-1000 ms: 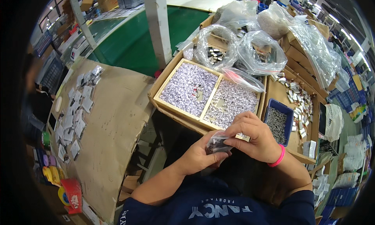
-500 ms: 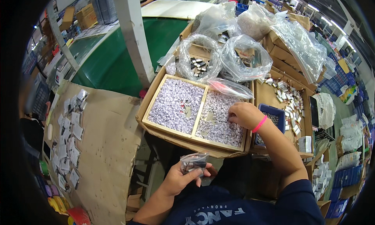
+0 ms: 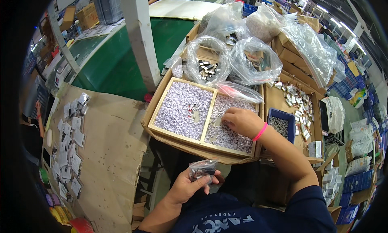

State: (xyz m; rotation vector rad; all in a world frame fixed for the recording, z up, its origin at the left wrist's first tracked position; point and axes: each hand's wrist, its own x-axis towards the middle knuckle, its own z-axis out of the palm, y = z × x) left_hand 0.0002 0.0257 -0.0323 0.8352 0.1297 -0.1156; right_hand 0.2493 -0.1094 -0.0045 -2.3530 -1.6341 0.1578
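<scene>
My left hand (image 3: 190, 186) is closed on a small clear plastic bag (image 3: 203, 168) with dark and silvery pieces inside, held low in front of my body. My right hand (image 3: 241, 122), with a pink band on its wrist, reaches into the right compartment of a wooden divided tray (image 3: 207, 116). Its fingertips touch a layer of small whitish parts (image 3: 226, 141); whether they pinch one is hidden. More small whitish-purple parts (image 3: 180, 109) fill the left compartment. A clear bag with something pink-red (image 3: 240, 92) lies over the tray's far edge.
A blue bin (image 3: 283, 124) of small metal parts stands right of the tray, beside a carton holding white blocks (image 3: 297, 105). Open plastic bags (image 3: 254, 61) sit behind. Filled packets (image 3: 72, 146) lie on the left cardboard-covered table (image 3: 113, 152). A white post (image 3: 141, 39) rises beyond.
My right hand has moved left within the right compartment, toward the divider. My left hand keeps its hold on the small bag, nearly unmoved. Another person's arm now shows at the far left.
</scene>
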